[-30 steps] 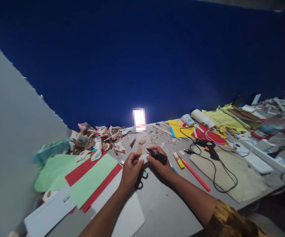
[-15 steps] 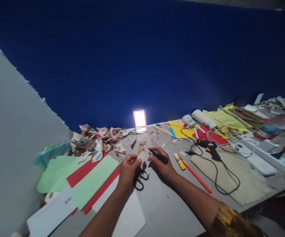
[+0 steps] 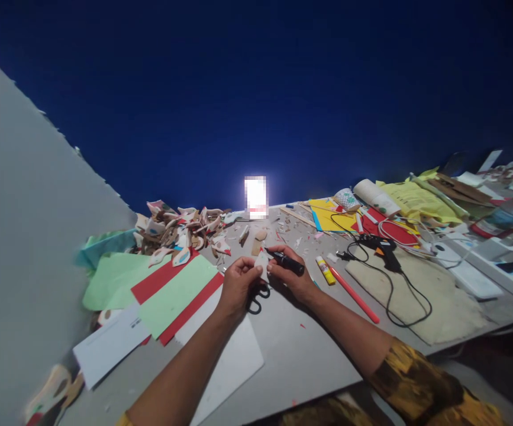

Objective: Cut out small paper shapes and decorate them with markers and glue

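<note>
Cutout (image 3: 263,264), pinched in the left hand (image 3: 239,286) over the table (image 3: 303,355), is probably light and bendy (card, perhaps), best held by its edges; the right hand (image 3: 295,277) curls round a pen (image 3: 290,262). Scissors (image 3: 260,303) lie near.

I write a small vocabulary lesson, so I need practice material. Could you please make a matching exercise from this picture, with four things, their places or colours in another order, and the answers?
Things:
1. black marker
2. small white piece
3. glue gun
4. red stick

Places or colours:
A. black, with an orange part
B. held in the right hand
C. lying beside the yellow tube
D. held in the left hand

Right pairs: 1-B, 2-D, 3-A, 4-C
</note>
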A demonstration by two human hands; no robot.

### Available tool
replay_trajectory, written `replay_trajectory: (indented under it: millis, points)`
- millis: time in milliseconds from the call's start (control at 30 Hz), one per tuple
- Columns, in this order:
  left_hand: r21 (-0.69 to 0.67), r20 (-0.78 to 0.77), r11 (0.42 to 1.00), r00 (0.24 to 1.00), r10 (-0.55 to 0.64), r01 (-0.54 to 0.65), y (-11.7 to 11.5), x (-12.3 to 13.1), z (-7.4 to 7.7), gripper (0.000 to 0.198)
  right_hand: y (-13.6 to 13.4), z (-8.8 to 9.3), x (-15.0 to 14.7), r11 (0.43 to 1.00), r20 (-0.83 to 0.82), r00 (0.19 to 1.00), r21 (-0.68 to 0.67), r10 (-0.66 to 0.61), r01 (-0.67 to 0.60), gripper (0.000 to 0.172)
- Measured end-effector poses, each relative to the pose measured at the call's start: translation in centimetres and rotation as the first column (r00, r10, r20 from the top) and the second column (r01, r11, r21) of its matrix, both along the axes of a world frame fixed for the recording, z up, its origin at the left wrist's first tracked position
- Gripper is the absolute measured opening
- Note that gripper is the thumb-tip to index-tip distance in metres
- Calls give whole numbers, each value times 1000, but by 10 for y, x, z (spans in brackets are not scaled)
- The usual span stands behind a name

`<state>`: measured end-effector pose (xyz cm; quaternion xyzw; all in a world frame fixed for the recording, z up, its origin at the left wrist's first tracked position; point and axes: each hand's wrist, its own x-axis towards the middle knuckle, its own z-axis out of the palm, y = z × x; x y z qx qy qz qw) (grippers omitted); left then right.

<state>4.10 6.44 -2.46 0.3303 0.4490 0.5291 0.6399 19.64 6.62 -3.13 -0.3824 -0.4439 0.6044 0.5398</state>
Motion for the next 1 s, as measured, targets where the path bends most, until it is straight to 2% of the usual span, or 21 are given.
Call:
replay_trajectory:
  millis: [133,333,733,867,1000]
  points:
    - [-9,12,999,999,-36,36,-2,0,-2,38,-1,1,1,999,36,999,39,-10,9,40]
    - [5,13,999,999,-48,48,-3,0,-8,36,-2,2,0,1000,-23,1000,12,-1,1,43]
    - [-12,30,998,998,-61,62,-5,0,-1,31,-3,-1,1,1000,10,1000,14,28,-28,44]
    - [-22,21,997,998,-67,67,-7,1,0,30,-5,-2,1,997,85,995,59,43,-48,44]
    - [-41,15,998,998,-53,53,-7,1,4,32,-5,-2,2,978,257,966,206,-9,-46,39]
